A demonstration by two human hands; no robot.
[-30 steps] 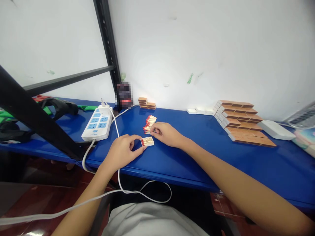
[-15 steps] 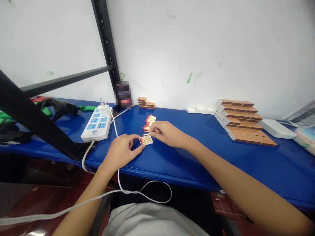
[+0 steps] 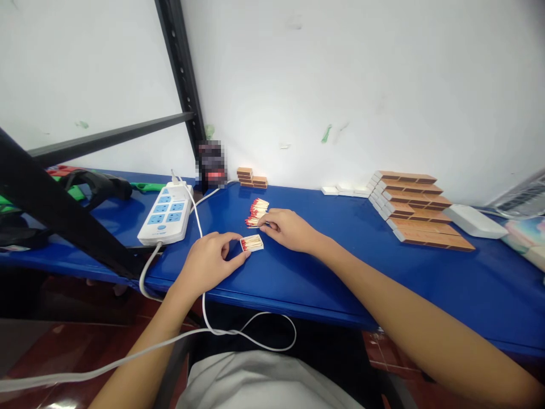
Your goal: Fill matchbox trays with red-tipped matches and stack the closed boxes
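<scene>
Two digits of the left hand [image 3: 210,257], thumb and forefinger, form a grip on the left end of the match tray [image 3: 256,249], part-filled on the blue counter [image 3: 306,278]. The right hand's [image 3: 287,229] fingertips bunch at the near edge of the loose matches [image 3: 258,211]; whether that grip has closed on any, I cannot tell. Gathering matches seems the step in hand; the next move would call for aligning them heads-left above the tray.

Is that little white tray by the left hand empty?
Not empty: red-headed matches lie inside the tray, which the left hand touches.
</scene>
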